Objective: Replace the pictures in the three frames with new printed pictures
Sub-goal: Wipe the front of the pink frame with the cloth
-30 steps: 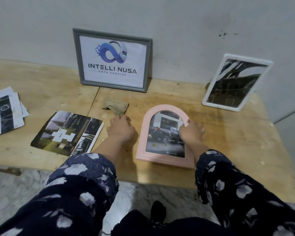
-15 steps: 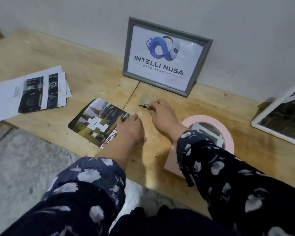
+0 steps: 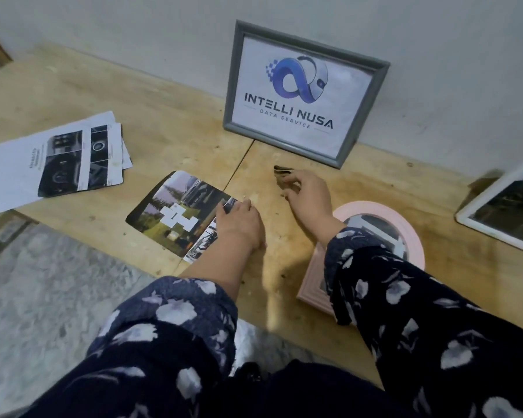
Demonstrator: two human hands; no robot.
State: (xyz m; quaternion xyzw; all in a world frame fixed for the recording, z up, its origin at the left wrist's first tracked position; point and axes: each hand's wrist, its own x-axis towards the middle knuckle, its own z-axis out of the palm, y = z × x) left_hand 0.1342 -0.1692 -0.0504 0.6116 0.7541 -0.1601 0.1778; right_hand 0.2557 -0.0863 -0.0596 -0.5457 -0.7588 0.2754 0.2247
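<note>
Both hands (image 3: 239, 226) (image 3: 308, 196) barely shifted; dark scrap (image 3: 283, 173) now lifted

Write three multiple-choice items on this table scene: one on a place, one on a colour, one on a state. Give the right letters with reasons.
1. Where does the grey frame stand?
A. against the wall
B. flat at the table edge
C. on the floor

2. What colour is the arched frame?
A. green
B. pink
C. black

3. What is the right hand doing?
A. pinching a small scrap
B. lying flat and open
C. holding scissors

Answers: 1 A, it leans upright on the wall. 2 B, its rim is pink. 3 A, fingertips close on the scrap.
</note>
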